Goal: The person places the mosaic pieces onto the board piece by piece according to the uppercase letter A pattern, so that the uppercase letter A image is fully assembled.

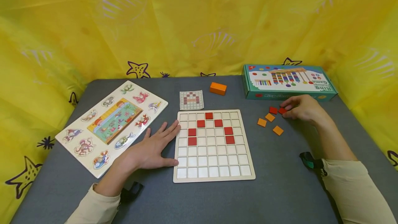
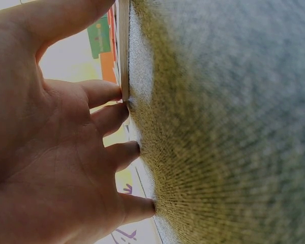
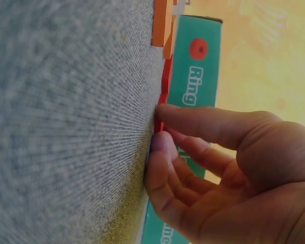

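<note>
A square wooden grid board [image 1: 214, 180] lies in the middle of the table, with several red tiles set in its upper cells in an arch. My left hand [image 1: 153, 148] is spread flat, its thumb and fingertips touching the board's left edge. In the left wrist view, the fingers [image 2: 109, 119] reach the tabletop beside that edge. Off to the right, my right hand [image 1: 301, 108] pinches a red tile [image 1: 282, 110] at the table surface between thumb and fingers. Another red tile [image 1: 273, 110] lies just left of it, and several orange tiles [image 1: 278, 130] are scattered nearby.
A small pattern card [image 1: 191, 106] lies behind the board, with an orange block [image 1: 218, 88] to its right. A green game box [image 1: 292, 95] stands behind my right hand. At left rests a sea-animal puzzle board [image 1: 74, 149]. Yellow cloth [image 1: 174, 27] hangs behind the table.
</note>
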Demonstrator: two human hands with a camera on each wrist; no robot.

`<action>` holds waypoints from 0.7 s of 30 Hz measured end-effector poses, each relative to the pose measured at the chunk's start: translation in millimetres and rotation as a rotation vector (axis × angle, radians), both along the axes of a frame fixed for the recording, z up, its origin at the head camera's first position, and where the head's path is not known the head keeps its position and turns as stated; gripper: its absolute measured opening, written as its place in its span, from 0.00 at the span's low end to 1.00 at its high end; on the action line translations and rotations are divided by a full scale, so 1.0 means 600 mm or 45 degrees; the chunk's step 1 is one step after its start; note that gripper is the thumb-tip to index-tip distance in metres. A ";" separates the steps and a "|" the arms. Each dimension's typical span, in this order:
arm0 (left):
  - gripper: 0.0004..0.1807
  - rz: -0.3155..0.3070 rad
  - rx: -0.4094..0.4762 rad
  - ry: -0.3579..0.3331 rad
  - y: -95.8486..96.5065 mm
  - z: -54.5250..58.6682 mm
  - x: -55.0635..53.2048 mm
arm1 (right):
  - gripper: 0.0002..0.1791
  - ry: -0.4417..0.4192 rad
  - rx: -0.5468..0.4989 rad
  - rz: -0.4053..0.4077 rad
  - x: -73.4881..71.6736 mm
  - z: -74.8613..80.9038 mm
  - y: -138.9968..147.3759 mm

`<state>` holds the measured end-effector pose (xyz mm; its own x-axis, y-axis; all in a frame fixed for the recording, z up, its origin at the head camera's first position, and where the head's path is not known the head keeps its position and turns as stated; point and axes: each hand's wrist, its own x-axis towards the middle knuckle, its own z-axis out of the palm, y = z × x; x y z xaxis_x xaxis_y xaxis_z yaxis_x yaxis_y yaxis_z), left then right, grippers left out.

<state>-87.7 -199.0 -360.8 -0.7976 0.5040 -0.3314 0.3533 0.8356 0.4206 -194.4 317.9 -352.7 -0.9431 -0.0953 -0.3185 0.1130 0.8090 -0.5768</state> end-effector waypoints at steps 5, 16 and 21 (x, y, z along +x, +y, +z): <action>0.60 0.001 0.000 -0.001 -0.001 -0.001 0.000 | 0.22 0.014 0.025 0.013 -0.001 0.002 0.000; 0.60 0.001 -0.001 0.003 0.001 0.001 0.001 | 0.22 0.045 0.042 0.050 0.003 0.009 0.000; 0.60 0.001 -0.004 0.004 0.001 0.002 0.002 | 0.22 0.080 0.013 0.079 0.007 0.012 -0.002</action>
<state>-86.7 -198.4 -359.5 -0.7991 0.5021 -0.3307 0.3537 0.8374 0.4167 -190.1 316.7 -345.4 -0.9536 -0.1512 -0.2604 0.0266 0.8191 -0.5731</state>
